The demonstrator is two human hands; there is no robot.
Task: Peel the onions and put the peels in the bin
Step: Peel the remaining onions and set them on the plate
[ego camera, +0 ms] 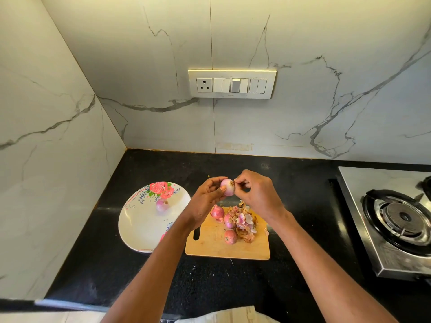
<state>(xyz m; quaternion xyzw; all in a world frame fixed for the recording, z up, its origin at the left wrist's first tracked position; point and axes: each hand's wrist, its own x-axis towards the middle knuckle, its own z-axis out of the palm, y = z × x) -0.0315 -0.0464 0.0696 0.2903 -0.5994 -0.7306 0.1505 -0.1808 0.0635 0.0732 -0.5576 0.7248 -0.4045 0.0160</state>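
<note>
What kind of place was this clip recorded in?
Most likely a home kitchen: a steel gas stove with a black burner sits on the black stone counter, marble-look wall tiles back it, and a wooden chopping board holds small red onions.

A glossy black speckled stone countertop [144,271] carries a matt pale wooden cutting board [210,247] strewn with dry papery pink-brown onion peels [245,223]. To its left sits a shiny white floral plate [137,226]; at right, a brushed steel gas stove [363,183]. Behind is a smooth grey-veined marble-look wall [303,124].
</note>
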